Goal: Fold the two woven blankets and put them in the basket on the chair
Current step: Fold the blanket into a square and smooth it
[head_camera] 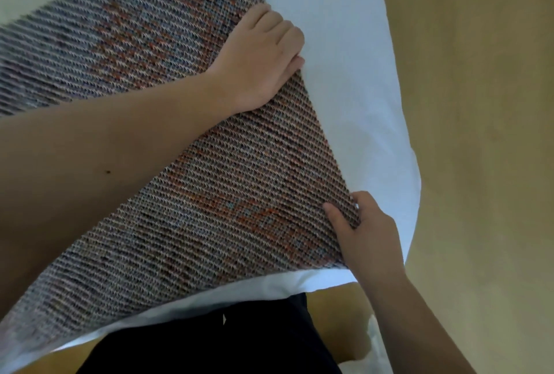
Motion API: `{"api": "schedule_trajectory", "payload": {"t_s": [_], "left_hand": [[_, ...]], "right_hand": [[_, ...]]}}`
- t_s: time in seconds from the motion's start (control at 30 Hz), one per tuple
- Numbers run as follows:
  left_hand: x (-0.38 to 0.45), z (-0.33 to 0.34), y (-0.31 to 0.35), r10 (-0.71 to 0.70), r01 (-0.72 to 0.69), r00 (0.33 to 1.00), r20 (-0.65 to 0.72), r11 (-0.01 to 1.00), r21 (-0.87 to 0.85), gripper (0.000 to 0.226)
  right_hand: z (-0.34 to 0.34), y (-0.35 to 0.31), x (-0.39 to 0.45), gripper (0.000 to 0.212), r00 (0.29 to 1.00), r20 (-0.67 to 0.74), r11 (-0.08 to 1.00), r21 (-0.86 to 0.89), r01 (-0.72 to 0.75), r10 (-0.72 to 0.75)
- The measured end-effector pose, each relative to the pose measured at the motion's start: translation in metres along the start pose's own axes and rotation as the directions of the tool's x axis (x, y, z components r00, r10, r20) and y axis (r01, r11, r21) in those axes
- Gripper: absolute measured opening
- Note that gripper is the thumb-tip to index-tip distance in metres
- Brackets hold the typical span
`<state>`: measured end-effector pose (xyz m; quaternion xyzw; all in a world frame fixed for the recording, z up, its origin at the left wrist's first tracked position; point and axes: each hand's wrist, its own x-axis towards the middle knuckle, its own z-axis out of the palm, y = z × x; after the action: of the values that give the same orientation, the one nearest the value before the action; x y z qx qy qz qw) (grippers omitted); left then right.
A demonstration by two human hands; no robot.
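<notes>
The left hand (257,56) grips the woven blanket's (168,122) right edge. The right hand (364,234) pinches its near corner. White bed sheet (353,74) shows beside them.

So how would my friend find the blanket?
Look at the white sheet covering the bed. On it lies the woven blanket, stripy grey with orange flecks. Both hands, left and right, hold its edge.

Dim, soft even light, faint shadows, motion blur at upper left, wide-angle bending toward the edges
</notes>
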<state>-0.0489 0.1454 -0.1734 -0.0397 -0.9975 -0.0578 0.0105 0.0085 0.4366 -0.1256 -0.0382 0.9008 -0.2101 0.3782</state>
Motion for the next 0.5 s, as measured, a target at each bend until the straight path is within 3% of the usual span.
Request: {"api": "schedule_trajectory", "payload": {"t_s": [0.07, 0.13, 0.27, 0.33, 0.4, 0.5], "left_hand": [[-0.013, 0.000, 0.021, -0.025, 0.026, 1.000, 0.019, 0.995, -0.095, 0.037], [-0.033, 0.000, 0.052, 0.016, 0.010, 0.991, 0.136, 0.982, -0.188, 0.056], [-0.085, 0.010, 0.101, 0.300, -0.241, 0.918, 0.260, 0.942, -0.235, 0.074], [-0.098, 0.019, 0.108, 0.324, -0.273, 0.907, 0.270, 0.939, -0.211, 0.076], [-0.098, 0.024, 0.109, 0.314, -0.266, 0.908, 0.278, 0.944, -0.196, 0.073], [-0.094, 0.025, 0.109, 0.308, -0.274, 0.908, 0.285, 0.949, -0.153, 0.069]], "right_hand": [[-0.002, 0.011, -0.004, 0.036, 0.999, -0.014, 0.993, -0.114, -0.033, 0.031], [-0.004, 0.017, -0.008, 0.041, 0.998, -0.005, 0.979, -0.197, -0.055, 0.055], [0.000, 0.022, -0.008, 0.043, 0.996, -0.058, 0.938, -0.338, -0.076, 0.060], [0.009, 0.017, -0.008, 0.044, 0.977, -0.202, 0.959, -0.283, 0.006, -0.066], [0.026, 0.009, -0.006, 0.054, 0.894, -0.321, 0.931, -0.291, 0.222, -0.313], [0.060, 0.015, -0.003, 0.065, 0.822, -0.182, 0.804, -0.404, 0.437, -0.539]]}}
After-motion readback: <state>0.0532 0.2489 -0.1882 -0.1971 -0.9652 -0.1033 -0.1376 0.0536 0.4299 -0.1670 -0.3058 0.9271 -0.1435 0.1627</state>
